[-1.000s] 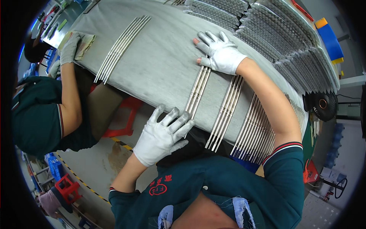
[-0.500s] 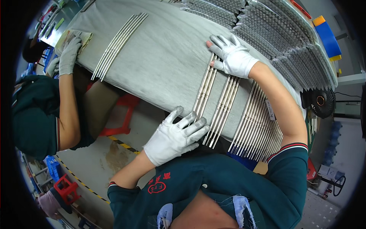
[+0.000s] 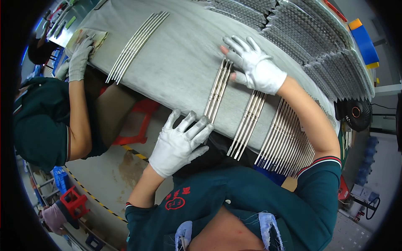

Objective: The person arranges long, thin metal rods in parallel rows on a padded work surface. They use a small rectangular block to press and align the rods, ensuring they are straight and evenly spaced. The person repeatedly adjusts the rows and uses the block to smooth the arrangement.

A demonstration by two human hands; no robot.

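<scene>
Fingers (image 3: 243,44) spread apart on the right hand (image 3: 257,67): white-gloved, bare at two tips, it is open beside the far end of a short row of thin silver rods (image 3: 217,92). Whether its thumb touches them, we cannot tell. The left hand (image 3: 178,144), also white-gloved, is open too, its back toward us, near the close edge of the table (image 3: 180,58). From our view its fingertips overlap the close ends of the same row; contact there is unclear to us as well.

This short row lies on the table's grey covering, slanting from the close edge toward the far side. To its right we find a second row (image 3: 249,119) of rods, then a much wider row (image 3: 282,134), partly hidden by the right forearm (image 3: 312,113). Well to the left lies another slanted row (image 3: 136,48).

Farther out, we see plastic-wrapped packs (image 3: 301,42) along the far right, with a black fan (image 3: 359,113) just past them. At the left is a co-worker (image 3: 44,121) in dark green, one gloved hand (image 3: 79,60) over a pale cloth (image 3: 100,41). A red stool (image 3: 140,125) shows below the table edge.
</scene>
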